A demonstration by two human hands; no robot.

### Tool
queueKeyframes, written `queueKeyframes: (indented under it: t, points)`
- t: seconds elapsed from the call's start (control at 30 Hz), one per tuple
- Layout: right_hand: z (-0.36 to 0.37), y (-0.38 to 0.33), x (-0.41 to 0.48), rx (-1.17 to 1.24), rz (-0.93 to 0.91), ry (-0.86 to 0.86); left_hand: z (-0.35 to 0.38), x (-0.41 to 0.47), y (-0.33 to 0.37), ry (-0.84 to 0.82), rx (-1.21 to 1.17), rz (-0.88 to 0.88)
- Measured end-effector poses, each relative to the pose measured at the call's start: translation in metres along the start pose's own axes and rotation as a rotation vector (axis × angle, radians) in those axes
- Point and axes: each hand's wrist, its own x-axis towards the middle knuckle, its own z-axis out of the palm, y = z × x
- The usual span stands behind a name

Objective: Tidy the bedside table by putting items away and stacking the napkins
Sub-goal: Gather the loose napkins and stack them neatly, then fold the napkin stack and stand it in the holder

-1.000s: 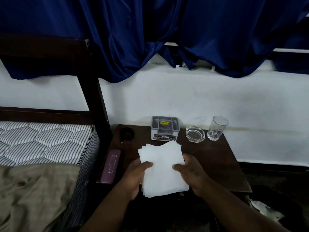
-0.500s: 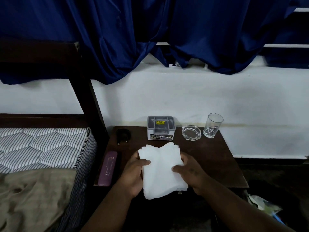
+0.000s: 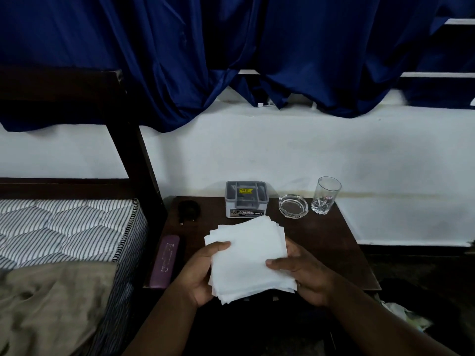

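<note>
both hands, left hand [image 3: 199,274] and right hand [image 3: 304,277], clasp the napkins [image 3: 248,255], gathered but uneven, above the bedside table [image 3: 334,247] front edge; squaring remains.

1 napkin stack [image 3: 249,255], 2 hands, 1 grey box [image 3: 246,199], 1 ashtray [image 3: 293,205], 1 glass [image 3: 326,195], 1 purple case [image 3: 165,260].
</note>
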Motion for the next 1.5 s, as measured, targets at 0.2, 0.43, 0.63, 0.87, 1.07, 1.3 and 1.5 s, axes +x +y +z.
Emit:
queueKeyframes:
  t: [0.2,0.43,0.63,0.87,1.07,1.3,1.5]
  points:
    - [-0.002,0.004,0.003,-0.070,0.057,0.044,-0.001,0.005,0.003,-0.084,-0.117,0.130]
    - [-0.006,0.000,0.016,-0.353,0.029,0.287,-0.003,0.015,-0.004,0.006,-0.086,0.129]
    - [0.006,0.011,0.030,-0.664,0.019,0.448,0.007,0.016,-0.006,-0.021,-0.084,0.100]
    - [0.020,0.028,0.040,-0.785,-0.082,0.460,0.032,0.010,-0.012,-0.138,-0.083,0.118]
    - [0.032,0.017,0.039,-0.461,-0.007,0.451,0.037,0.011,-0.015,-0.218,-0.127,0.113]
    - [0.017,0.013,0.038,-0.227,-0.035,0.463,0.038,0.013,-0.011,-0.066,-0.091,0.239]
    - [-0.005,-0.020,0.038,-0.049,0.030,0.236,0.030,0.027,-0.020,0.341,0.468,0.481]
